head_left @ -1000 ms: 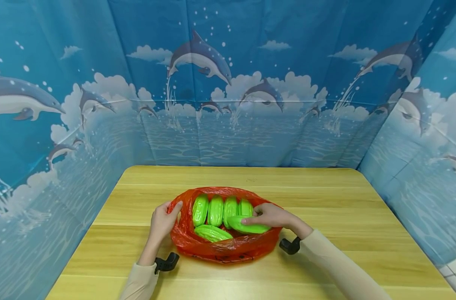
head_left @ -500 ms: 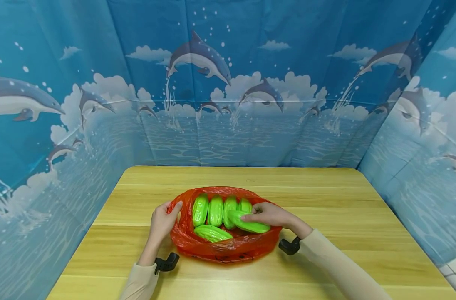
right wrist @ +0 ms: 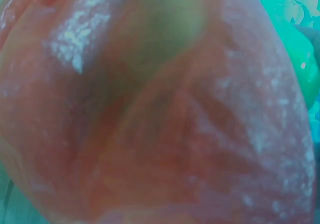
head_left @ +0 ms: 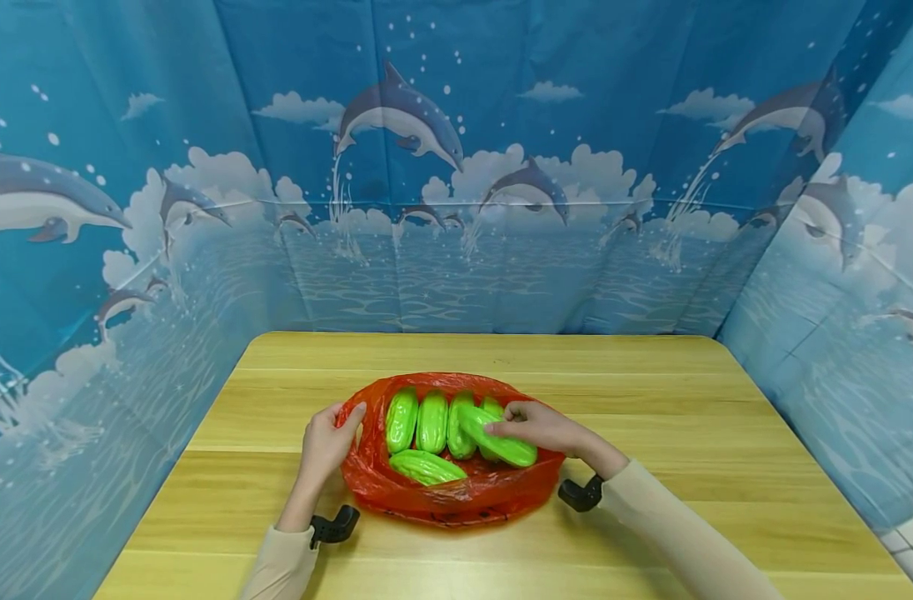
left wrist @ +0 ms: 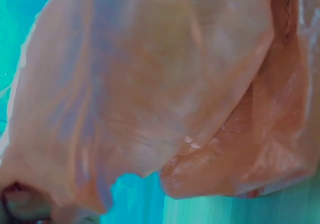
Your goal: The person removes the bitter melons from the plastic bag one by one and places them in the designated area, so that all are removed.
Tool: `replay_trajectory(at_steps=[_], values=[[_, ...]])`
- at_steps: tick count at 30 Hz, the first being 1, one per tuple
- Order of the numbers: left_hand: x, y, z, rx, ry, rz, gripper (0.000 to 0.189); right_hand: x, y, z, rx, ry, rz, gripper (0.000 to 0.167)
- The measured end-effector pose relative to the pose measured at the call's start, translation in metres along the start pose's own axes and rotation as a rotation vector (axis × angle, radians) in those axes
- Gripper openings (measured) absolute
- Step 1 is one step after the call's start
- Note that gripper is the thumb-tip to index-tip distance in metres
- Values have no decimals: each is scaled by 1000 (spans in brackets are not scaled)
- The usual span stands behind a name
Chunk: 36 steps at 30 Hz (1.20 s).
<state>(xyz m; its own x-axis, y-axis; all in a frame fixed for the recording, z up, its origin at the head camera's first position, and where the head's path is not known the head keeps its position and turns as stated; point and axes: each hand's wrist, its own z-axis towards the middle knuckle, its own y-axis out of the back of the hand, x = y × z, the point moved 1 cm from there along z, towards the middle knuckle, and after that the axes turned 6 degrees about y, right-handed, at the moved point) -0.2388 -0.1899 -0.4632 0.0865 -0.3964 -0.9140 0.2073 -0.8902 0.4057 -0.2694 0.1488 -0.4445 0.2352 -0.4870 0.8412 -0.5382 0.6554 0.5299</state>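
A red plastic bag (head_left: pixel 456 500) lies with its mouth spread on the wooden table, several bright green bitter melons in it. My left hand (head_left: pixel 325 437) pinches the bag's left rim between thumb and fingers. With my right hand (head_left: pixel 542 427) I grip one bitter melon (head_left: pixel 511 448), slanted over the right end of the row. Along the back stand others side by side, among them a bitter melon (head_left: pixel 431 422) in the middle; another bitter melon (head_left: pixel 426 467) lies crosswise in front. In the right wrist view the bag (right wrist: pixel 150 174) hides most of the hand.
The wooden table (head_left: pixel 651 400) extends around the bag on all sides. Behind it hangs a blue curtain (head_left: pixel 456 275) printed with dolphins and clouds. A black wrist mount (head_left: pixel 335 525) sits on the left wrist, and a similar black mount (head_left: pixel 581 492) on the right.
The bitter melon in my right hand has turned from nearly level to a steeper slant, its left end swinging up toward the back row. My left hand stays on the rim.
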Motion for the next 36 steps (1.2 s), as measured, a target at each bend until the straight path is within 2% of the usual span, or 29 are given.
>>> replay_trajectory(at_steps=[9,16,21,29,36], values=[[0,1,2,-1,-2,7,38,5,1,2,-41,-15,29,44],[0,2,3,-3,0,16,37,9,1,2,-66,18,69,39],[0,3,4,-5,-6,16,36,12,5,1,-126,23,101,40],[-1,3,7,6,-2,8,37,12,17,2,-203,20,214,45],[0,4,9,11,-5,14,38,15,24,1,-272,-9,225,46]])
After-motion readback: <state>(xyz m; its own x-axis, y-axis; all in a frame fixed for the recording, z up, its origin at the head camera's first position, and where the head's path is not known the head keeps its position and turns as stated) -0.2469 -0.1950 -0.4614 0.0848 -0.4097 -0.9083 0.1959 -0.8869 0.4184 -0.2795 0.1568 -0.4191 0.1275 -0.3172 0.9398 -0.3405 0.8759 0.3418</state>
